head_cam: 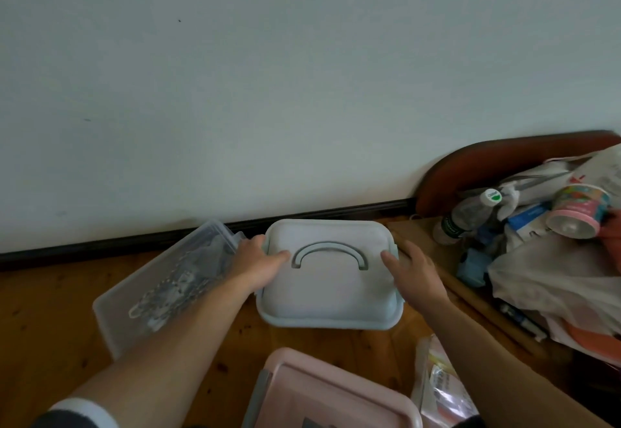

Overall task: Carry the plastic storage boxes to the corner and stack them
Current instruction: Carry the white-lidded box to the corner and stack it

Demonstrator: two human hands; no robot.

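Gripping blue box (pixel 327 293) edges: left hand (pixel 258 259), right hand (pixel 413 269). Clear box (pixel 141 300), nine o'clock, pink box (pixel 336 394), six o'clock, are lying unstacked.

The wooden plank floor (pixel 40 320) runs up to a dark skirting board (pixel 134 243). A pale blue storage box (pixel 329 293) with a flat lid handle stands on it, gripped at its two ends by the left hand (pixel 258 259) and right hand (pixel 413 269). Just outside the left hand lies a clear plastic box (pixel 161 293), set at an angle and touching the blue one. Nearer the person than the grip sits a pink-lidded box (pixel 336 394), with clear packets (pixel 440 380) beside it. Outside the right hand stands a low wooden table (pixel 416 229).
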